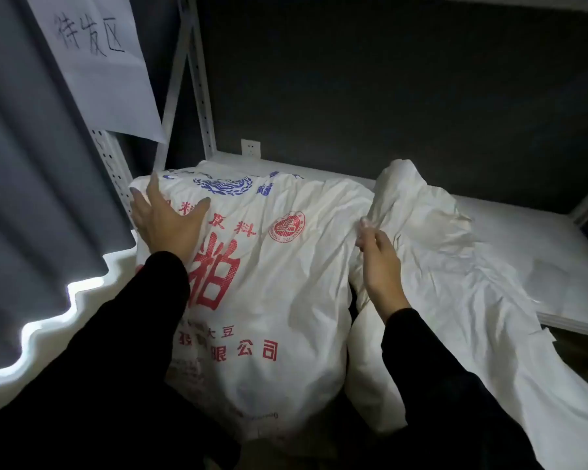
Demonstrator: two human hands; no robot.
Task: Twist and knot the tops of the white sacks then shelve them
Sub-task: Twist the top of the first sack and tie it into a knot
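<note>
White printed sack (269, 266) leans on shelf (540, 239) edge, long axis 6–12 o'clock. L hand (165, 225) lies flat at its 10 o'clock corner, fingers (154, 193) spread, holding nothing. R hand (379, 262) pinches plain sack (438, 249) fold at 3 o'clock, so it's nearer that one.

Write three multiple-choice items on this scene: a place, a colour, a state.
1. The left hand rests on: A the printed sack; B a cardboard box; C a table.
2. The big characters on that sack are: A green; B red; C black.
3. The right hand: A hangs free; B holds a rope; C grips the plain sack by its cloth.
Answers: 1 A, its palm lies flat on the print; 2 B, they show red; 3 C, it pinches a fold.
</note>
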